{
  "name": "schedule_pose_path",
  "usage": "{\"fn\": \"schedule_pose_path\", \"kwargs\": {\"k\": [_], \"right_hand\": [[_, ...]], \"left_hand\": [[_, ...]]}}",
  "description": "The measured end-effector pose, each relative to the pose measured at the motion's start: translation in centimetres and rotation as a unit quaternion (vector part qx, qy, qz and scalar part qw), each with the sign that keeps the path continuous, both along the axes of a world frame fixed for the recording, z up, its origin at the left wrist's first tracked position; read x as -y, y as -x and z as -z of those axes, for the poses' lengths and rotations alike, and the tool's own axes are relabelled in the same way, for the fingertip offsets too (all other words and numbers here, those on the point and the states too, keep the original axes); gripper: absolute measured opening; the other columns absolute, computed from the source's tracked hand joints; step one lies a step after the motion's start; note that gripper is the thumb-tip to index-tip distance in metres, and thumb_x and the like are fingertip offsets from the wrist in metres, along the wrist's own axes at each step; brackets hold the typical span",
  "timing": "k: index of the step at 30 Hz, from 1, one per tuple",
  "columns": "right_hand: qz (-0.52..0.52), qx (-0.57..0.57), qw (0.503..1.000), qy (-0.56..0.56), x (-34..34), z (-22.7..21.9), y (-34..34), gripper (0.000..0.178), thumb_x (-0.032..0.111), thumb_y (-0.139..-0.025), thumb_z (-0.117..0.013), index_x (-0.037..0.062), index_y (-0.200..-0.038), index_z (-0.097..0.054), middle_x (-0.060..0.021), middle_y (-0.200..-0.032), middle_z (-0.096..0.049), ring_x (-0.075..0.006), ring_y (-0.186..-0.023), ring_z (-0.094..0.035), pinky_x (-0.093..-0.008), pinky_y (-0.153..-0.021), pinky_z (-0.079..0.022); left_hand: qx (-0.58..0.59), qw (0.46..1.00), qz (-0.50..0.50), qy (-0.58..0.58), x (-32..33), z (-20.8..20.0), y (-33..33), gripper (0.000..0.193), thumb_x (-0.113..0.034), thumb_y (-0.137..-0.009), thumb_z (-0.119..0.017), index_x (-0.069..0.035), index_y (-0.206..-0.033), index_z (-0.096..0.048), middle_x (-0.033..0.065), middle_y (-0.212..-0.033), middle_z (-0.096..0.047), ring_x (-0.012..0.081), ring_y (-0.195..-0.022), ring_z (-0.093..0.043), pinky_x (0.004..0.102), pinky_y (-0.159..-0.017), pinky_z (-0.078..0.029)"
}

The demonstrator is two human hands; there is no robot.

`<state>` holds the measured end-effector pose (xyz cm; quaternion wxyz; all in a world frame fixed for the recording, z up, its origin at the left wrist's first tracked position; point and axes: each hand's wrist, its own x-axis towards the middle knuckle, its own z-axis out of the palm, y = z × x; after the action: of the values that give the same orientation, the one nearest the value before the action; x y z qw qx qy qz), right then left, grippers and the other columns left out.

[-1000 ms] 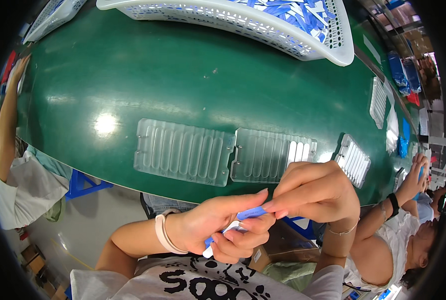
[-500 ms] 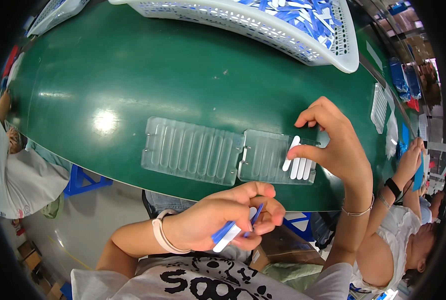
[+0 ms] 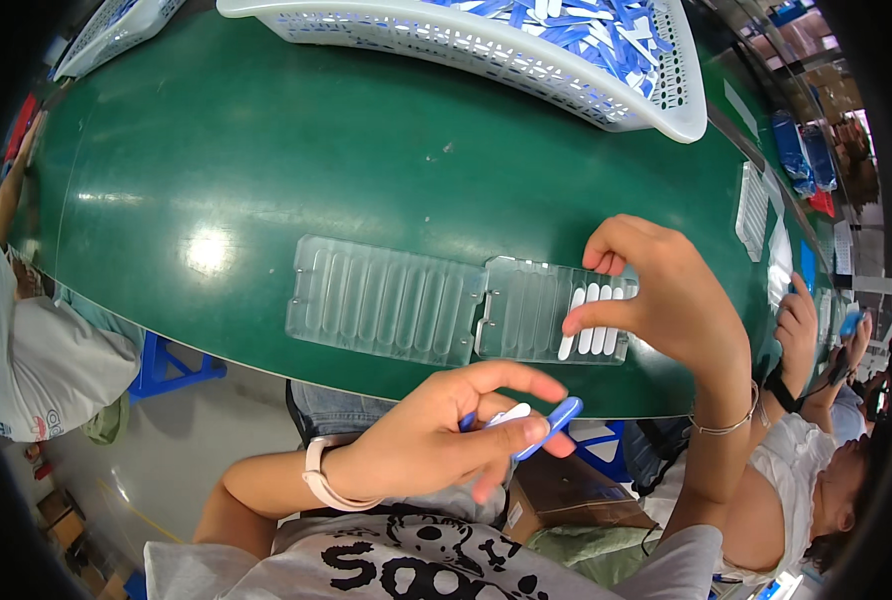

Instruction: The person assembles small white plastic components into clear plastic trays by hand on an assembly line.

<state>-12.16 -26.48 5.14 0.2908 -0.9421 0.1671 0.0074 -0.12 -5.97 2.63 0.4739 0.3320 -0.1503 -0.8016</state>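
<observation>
My left hand (image 3: 446,430) is closed around several small flat sticks with rounded ends. A blue one (image 3: 551,428) sticks out past the thumb, with a white one (image 3: 509,416) beside it. My right hand (image 3: 661,300) arches over the right half of a clear hinged plastic tray (image 3: 526,305), thumb and fingers apart. Its thumb tip touches the leftmost of several white sticks (image 3: 566,347) lying side by side in the grooves there. The tray's left half (image 3: 381,300) has bare grooves. The right hand partly hides the right end of the tray.
A white perforated basket (image 3: 656,115) heaped with blue and white sticks stands at the back of the green table (image 3: 216,150). Another clear tray (image 3: 751,215) lies at the far right. A co-worker's hands (image 3: 796,325) are at the right, and another person (image 3: 56,350) sits at left.
The slanted white stick under my right thumb now lies in line with the others. My left hand has turned, bringing a blue stick out past its thumb.
</observation>
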Motion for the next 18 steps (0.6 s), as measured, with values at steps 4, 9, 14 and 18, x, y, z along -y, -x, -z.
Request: {"fn": "schedule_pose_path", "kwargs": {"k": [4,9,14,18], "right_hand": [[-0.011,-0.002,1.000,-0.024,0.8,0.2,0.1,0.046,0.027,-0.059,-0.084,0.0000,-0.080,-0.053,-0.0114,-0.077,-0.060,-0.0261,-0.071,-0.059,-0.0345,-0.064,-0.047],[-0.032,0.023,0.997,-0.064,0.9,-0.5,-0.5,0.032,0.018,-0.066,-0.081,0.0004,-0.083,-0.059,-0.0100,-0.079,-0.061,-0.0248,-0.072,-0.059,-0.0344,-0.066,-0.048],[-0.083,0.092,0.976,-0.177,-2.8,-1.8,1.0,0.023,0.012,-0.070,-0.077,0.0020,-0.087,-0.066,-0.0081,-0.076,-0.062,-0.0248,-0.070,-0.059,-0.0340,-0.066,-0.048],[-0.057,0.130,0.940,-0.311,-3.5,-1.0,2.4,0.023,0.005,-0.064,-0.078,0.0021,-0.085,-0.069,-0.0075,-0.074,-0.064,-0.0200,-0.067,-0.059,-0.0317,-0.064,-0.045]], "left_hand": [[0.080,0.994,-0.063,0.033,-0.3,0.9,0.9,0.019,-0.005,-0.091,-0.059,0.003,-0.108,-0.056,0.0138,-0.093,-0.067,0.0159,-0.082,-0.068,0.0221,-0.060,-0.048],[0.179,0.974,-0.115,0.072,-0.3,0.6,0.7,0.020,-0.002,-0.089,-0.060,0.002,-0.109,-0.056,0.0118,-0.093,-0.067,0.0176,-0.092,-0.067,0.0258,-0.080,-0.051],[0.047,0.993,-0.102,0.027,-0.2,0.7,-0.5,0.028,-0.003,-0.090,-0.059,0.000,-0.116,-0.051,0.0126,-0.091,-0.066,0.0090,-0.068,-0.062,0.0211,-0.050,-0.040],[-0.013,0.999,-0.034,0.007,0.7,0.6,-0.6,0.028,-0.015,-0.093,-0.058,0.000,-0.116,-0.051,0.0057,-0.092,-0.068,0.0037,-0.067,-0.053,0.0197,-0.058,-0.042]]}}
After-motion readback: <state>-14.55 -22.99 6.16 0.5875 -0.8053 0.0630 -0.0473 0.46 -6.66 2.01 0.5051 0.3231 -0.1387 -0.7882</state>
